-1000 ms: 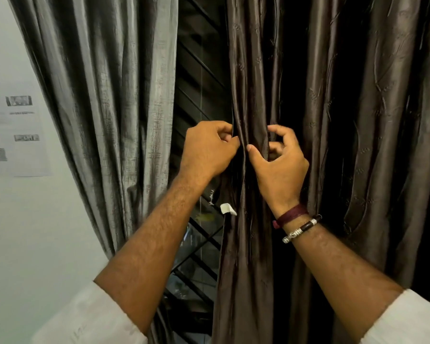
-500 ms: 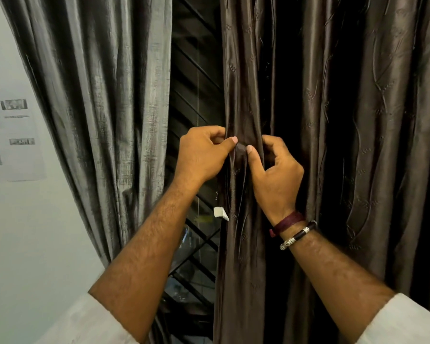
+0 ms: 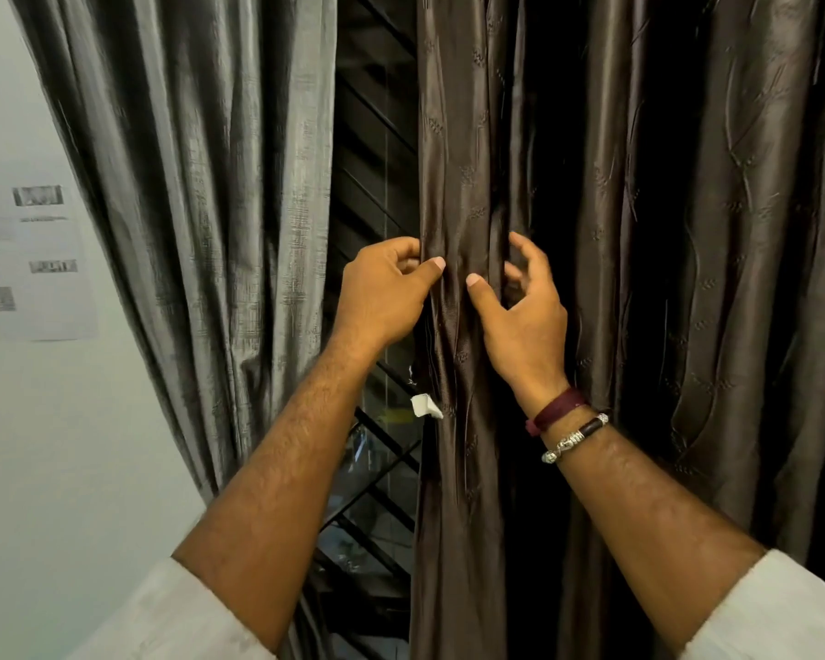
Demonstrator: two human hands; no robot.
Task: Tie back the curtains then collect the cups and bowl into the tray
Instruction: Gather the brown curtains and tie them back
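A dark brown curtain (image 3: 639, 231) hangs on the right, its left edge gathered into a narrow bunch of folds (image 3: 463, 383). My left hand (image 3: 382, 292) grips that bunch from the left, thumb across the front and fingers curled behind the edge. My right hand (image 3: 520, 307) holds the same bunch from the right, thumb pressed on the front fabric and fingers hooked into a fold. A lighter grey curtain (image 3: 201, 207) hangs on the left. A small white tag (image 3: 425, 406) sticks out at the brown curtain's edge below my left hand. No cups, bowl or tray are in view.
Between the two curtains shows a dark window with a black metal grille (image 3: 377, 135). A pale wall (image 3: 67, 445) with a printed paper sheet (image 3: 34, 259) taped to it lies at the left.
Both hands stayed on the gathered edge of the brown curtain and shifted slightly. My right fingers have spread a little wider, and the thumbs sit a bit further apart.
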